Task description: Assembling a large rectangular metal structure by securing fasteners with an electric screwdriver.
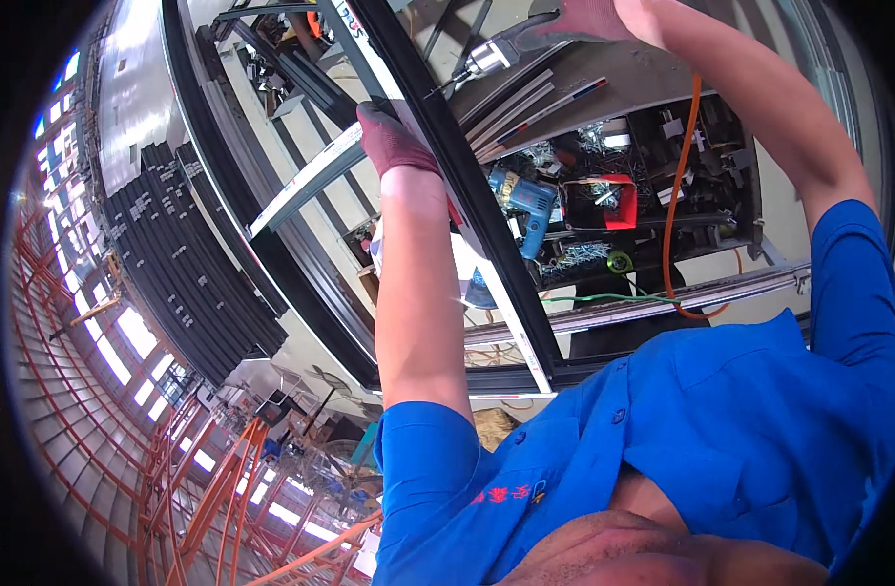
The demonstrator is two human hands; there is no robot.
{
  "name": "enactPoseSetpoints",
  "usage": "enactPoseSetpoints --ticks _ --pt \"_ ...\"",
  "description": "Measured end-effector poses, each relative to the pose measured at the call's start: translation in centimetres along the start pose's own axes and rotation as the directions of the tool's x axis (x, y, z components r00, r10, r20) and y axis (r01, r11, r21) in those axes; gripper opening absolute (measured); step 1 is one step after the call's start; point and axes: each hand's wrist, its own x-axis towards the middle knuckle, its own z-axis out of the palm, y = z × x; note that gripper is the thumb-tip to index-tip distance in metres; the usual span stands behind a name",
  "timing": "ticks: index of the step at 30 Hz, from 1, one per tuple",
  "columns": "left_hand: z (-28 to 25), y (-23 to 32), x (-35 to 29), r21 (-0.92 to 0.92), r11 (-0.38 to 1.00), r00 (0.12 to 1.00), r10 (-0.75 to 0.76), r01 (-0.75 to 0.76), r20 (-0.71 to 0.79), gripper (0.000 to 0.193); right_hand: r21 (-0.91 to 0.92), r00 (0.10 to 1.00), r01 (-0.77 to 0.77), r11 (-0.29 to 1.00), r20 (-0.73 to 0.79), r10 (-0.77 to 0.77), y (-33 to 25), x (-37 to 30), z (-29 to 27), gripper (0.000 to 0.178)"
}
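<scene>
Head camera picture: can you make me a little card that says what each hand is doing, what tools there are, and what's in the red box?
Left hand: gloved, at one end of the pale crossbar, beside the long black bar
Right hand: gloved, holding a drill
Drill bit: points toward the black bar; touching or not, I can't tell
Other tool: blue power tool
Red box: small metal pieces
</scene>
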Motion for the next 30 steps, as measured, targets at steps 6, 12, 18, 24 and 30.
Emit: enactPoseSetpoints --ticks 6,12,18,24,30 --pt "-0.4 0.2 -0.5 0.062 0.997 0.999 0.048 -0.047 -0.012 0.040 0.008 0.994 -0.090 0.996 0.057 0.089 -3.6 -0.8 -1.1 0.060" --pt "-0.2 0.2 -1.6 -0.020 1.000 1.000 0.013 -0.012 0.025 0.040 0.109 0.991 0.060 0.992 -0.125 -0.046 -3.5 -3.6 0.3 0.069" --pt "1.0 0.1 -2.7 0.125 0.992 0.998 0.039 -0.033 -0.044 0.047 0.380 0.999 0.046 0.924 -0.011 -0.045 1.9 -7.5 2.2 0.075" --pt "-0.1 2.1 -1.9 0.427 0.885 0.978 -0.208 0.188 0.000 0.071 0.855 0.965 0.260 0.448 -0.217 -0.147 4.6 -17.8 9.2 0.079" --pt "-9.6 -2.8 -2.3 -0.163 0.965 0.927 -0.136 0.203 0.349 0.074 0.890 0.930 0.326 0.317 -0.363 0.064 -4.0 -25.1 10.5 0.070"
